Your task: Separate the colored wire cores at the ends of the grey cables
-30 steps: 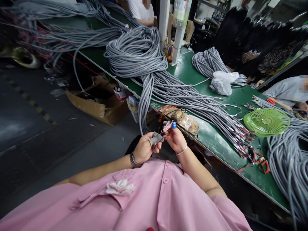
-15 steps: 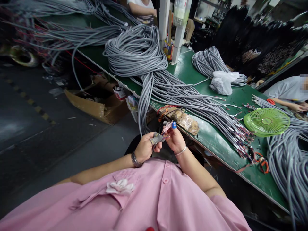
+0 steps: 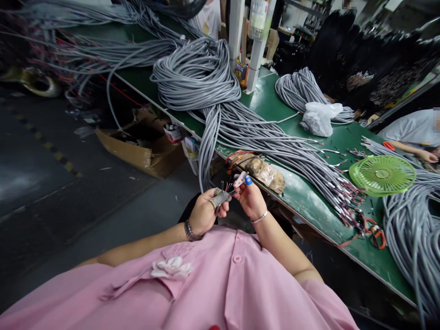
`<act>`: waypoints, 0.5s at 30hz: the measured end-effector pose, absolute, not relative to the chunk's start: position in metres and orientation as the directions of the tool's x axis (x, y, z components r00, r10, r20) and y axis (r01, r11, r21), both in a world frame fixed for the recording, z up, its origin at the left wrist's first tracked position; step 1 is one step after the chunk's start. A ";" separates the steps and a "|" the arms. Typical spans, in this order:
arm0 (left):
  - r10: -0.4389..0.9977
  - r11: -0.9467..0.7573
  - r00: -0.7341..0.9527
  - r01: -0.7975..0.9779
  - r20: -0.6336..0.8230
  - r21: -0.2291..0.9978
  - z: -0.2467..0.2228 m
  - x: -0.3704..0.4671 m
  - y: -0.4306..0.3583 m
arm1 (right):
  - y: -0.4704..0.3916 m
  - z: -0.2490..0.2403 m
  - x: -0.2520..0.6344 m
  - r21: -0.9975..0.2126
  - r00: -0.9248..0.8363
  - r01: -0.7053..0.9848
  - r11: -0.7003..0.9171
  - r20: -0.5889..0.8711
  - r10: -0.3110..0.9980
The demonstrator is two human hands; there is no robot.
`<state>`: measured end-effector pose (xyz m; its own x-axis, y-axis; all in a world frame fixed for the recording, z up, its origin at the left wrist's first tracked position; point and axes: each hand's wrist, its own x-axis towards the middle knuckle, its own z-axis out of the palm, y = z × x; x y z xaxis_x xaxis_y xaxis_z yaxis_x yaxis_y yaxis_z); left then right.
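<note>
My left hand (image 3: pixel 205 211), with grey coverings on some fingers, is closed on the end of a grey cable, from which thin coloured wires (image 3: pixel 227 187) fan out. Just right of it, my right hand (image 3: pixel 250 196) has its fingers pinched at the wires' far side. Blue tape wraps one of its fingertips, and pale covers are on others. The two hands are close together in front of the pink shirt. Small details between the fingertips are too tiny to make out.
Grey cable bundles (image 3: pixel 195 75) lie along the green table (image 3: pixel 264 103). A taped brown block (image 3: pixel 264 174) sits at its near edge. Farther right are a green fan (image 3: pixel 382 175) and orange-handled scissors (image 3: pixel 378 236). A cardboard box (image 3: pixel 137 153) stands on the floor. Other people are across the table.
The coloured wires are now spread apart and show more clearly between my hands. My left hand has shifted slightly left. A person at the far right has moved a hand.
</note>
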<state>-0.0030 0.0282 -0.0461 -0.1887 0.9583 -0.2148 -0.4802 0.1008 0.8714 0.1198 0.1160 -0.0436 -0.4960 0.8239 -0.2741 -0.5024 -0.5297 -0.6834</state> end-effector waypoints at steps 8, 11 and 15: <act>0.955 0.106 -0.203 -0.451 -0.218 0.886 -0.049 0.003 0.034 | 0.117 -0.047 0.118 -0.727 -0.448 -0.482 -0.489 -0.275 0.851; 0.958 0.100 -0.201 -0.439 -0.206 0.893 -0.049 0.003 0.035 | 0.119 -0.058 0.118 -0.847 -0.292 -0.417 -0.329 -0.218 0.931; 0.959 0.098 -0.205 -0.416 -0.198 0.904 -0.050 0.002 0.035 | 0.122 -0.067 0.117 -0.941 -0.179 -0.293 -0.172 -0.123 0.976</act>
<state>0.0021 0.0350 -0.0500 -0.2045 0.9587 -0.1979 -0.4164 0.0977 0.9039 0.1171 0.1223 -0.0674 -0.1789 0.9761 -0.1231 -0.2925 -0.1722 -0.9406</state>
